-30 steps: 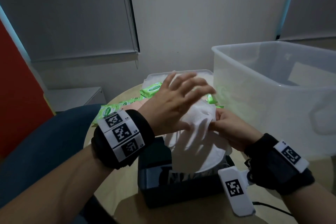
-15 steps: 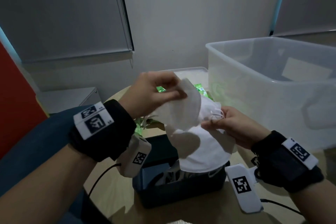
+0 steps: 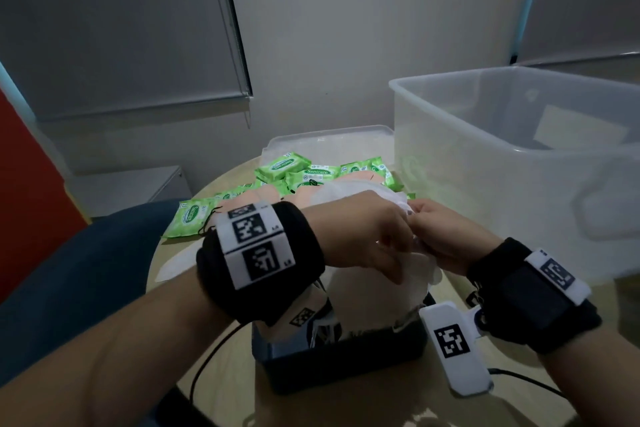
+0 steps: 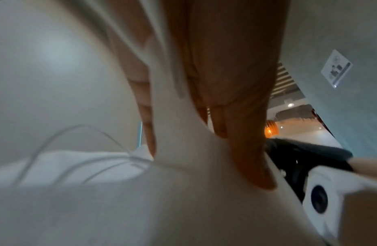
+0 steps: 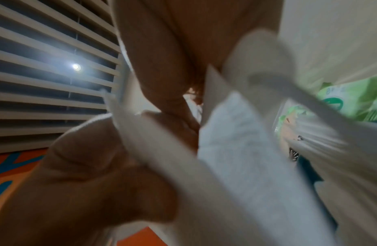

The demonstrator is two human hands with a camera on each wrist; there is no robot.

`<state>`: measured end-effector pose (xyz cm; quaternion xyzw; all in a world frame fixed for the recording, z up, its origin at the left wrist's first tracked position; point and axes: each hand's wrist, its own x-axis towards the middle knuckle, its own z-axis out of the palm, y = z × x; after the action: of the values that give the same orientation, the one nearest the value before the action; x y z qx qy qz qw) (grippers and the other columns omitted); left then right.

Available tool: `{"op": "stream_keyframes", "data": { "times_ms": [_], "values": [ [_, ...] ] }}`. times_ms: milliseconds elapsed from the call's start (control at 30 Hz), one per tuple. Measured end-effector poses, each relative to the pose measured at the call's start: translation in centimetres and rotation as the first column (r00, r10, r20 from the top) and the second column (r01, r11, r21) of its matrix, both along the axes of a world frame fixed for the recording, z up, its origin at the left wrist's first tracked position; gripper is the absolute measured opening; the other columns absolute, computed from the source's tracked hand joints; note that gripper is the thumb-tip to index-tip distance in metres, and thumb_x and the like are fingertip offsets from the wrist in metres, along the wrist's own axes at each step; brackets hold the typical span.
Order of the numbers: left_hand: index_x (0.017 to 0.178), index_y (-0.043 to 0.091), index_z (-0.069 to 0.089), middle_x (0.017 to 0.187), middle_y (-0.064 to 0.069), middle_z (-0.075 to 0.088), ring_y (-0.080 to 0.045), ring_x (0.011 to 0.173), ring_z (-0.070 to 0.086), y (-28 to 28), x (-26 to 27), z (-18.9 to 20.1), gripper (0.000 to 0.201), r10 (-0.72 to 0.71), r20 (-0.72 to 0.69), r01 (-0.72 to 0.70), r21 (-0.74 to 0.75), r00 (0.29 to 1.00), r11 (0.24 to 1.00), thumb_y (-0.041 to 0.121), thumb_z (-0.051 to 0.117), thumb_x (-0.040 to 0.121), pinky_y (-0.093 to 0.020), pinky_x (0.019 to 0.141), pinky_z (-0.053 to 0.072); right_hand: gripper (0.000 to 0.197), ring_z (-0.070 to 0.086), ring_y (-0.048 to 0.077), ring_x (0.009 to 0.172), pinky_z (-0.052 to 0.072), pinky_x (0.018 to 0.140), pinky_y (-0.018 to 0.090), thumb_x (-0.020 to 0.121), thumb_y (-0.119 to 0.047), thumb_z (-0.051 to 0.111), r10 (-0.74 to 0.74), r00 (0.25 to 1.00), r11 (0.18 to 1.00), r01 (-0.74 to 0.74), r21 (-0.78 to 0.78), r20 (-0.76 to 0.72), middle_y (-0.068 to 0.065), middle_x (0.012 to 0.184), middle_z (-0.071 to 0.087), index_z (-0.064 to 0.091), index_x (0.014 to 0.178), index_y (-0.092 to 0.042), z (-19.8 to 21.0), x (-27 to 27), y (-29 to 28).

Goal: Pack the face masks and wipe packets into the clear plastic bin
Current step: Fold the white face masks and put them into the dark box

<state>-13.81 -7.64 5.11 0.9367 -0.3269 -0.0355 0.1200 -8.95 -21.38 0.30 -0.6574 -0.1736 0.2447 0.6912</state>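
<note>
Both hands have closed together over the black box (image 3: 343, 362): left hand (image 3: 363, 232) and right hand (image 3: 446, 236) fingers now pinch a white mask (image 3: 349, 192), gathering it beside the clear bin (image 3: 502, 163), not yet inside.

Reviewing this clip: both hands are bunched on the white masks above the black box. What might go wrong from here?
1. The left hand and right hand pinch the same white masks; several may lift together, or some may slip back into the black box.
2. An ear loop hangs loose and might snag on the box.
3. The clear bin has a tall wall; a low carry could catch its rim.
</note>
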Motion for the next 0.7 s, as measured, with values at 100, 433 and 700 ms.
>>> {"op": "stream_keyframes", "data": {
  "times_ms": [100, 433, 700],
  "values": [
    [0.079, 0.003, 0.071, 0.099, -0.01, 0.065, -0.022, 0.093, 0.054, 0.3, 0.3, -1.0, 0.02, -0.068, 0.172, 0.08, -0.066, 0.983, 0.995, 0.021, 0.069, 0.07, -0.022, 0.069, 0.032, 0.015, 0.057, 0.012, 0.042, 0.043, 0.037, 0.016, 0.083, 0.011, 0.044, -0.05, 0.998, 0.997, 0.053, 0.049, -0.045, 0.011, 0.052, 0.057, 0.055, 0.074, 0.014, 0.5, 0.1, 0.1],
    [0.075, 0.01, 0.067, 0.07, 0.0, 0.06, -0.006, 0.068, 0.045, 2.2, -0.3, -0.9, 0.014, 0.014, 0.312, 0.063, -0.234, 0.95, 0.97, 0.017, 0.075, 0.066, -0.021, 0.062, 0.036, 0.021, 0.053, 0.014, 0.049, 0.044, 0.046, 0.022, 0.088, 0.006, 0.044, -0.134, 0.991, 0.991, 0.134, 0.028, -0.015, 0.009, 0.063, 0.056, 0.056, 0.072, 0.0, 0.4, 0.5, 0.1],
    [0.108, 0.019, 0.065, 0.076, -0.005, 0.06, -0.013, 0.072, 0.056, 6.5, -1.2, -1.0, 0.04, 0.211, 0.064, -0.157, -0.473, 0.975, 0.867, 0.024, 0.076, 0.07, -0.017, 0.067, 0.047, 0.022, 0.067, 0.021, 0.073, 0.058, 0.062, 0.026, 0.082, 0.012, 0.052, 0.007, 1.0, 0.992, -0.008, 0.128, 0.004, 0.015, 0.091, 0.071, 0.064, 0.1, 0.005, 1.0, 0.3, -0.3]
  ]
}}
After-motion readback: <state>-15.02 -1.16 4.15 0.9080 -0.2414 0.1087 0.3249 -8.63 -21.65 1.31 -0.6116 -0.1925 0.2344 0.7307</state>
